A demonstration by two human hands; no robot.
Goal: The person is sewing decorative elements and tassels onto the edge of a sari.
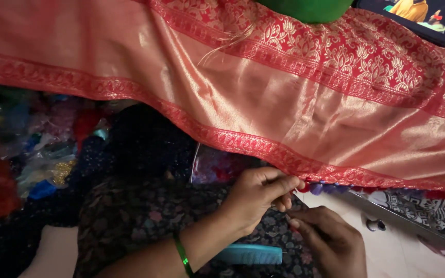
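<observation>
— What lay at the far left?

— A dim heap of coloured scraps and packets (37, 154), blurred, well apart from both hands. Above it the red-and-gold silk cloth (263, 98) ran across the whole view, draped down toward the person, its woven red border (217, 136) slanting down to the right.

— And in the middle?

— A teal comb (251, 254) rested on the dark floral fabric (145, 216) over the lap, just beside the forearm with the green bangle (183, 256). The left hand (256, 198) was pinched shut on the cloth's lower edge, where small red tassels (305, 186) seemed to hang.

— The other hand?

— The right hand (330, 242) sat just below and right of it, fingers curled together. It may have gripped a thread or needle, but I could not tell.

— How would the cloth handle?

— I judged it light, soft and slippery, with a somewhat stiffer border. The hem was the sensible hold, pinched close to the tassels; the loose threads (227, 44) higher up looked easy to snag.

— Further right?

— A dark tablet (413, 18) at the top corner, a green thing (310, 7) beside it, and a black-and-white printed cloth (418, 206) under the hem.
</observation>
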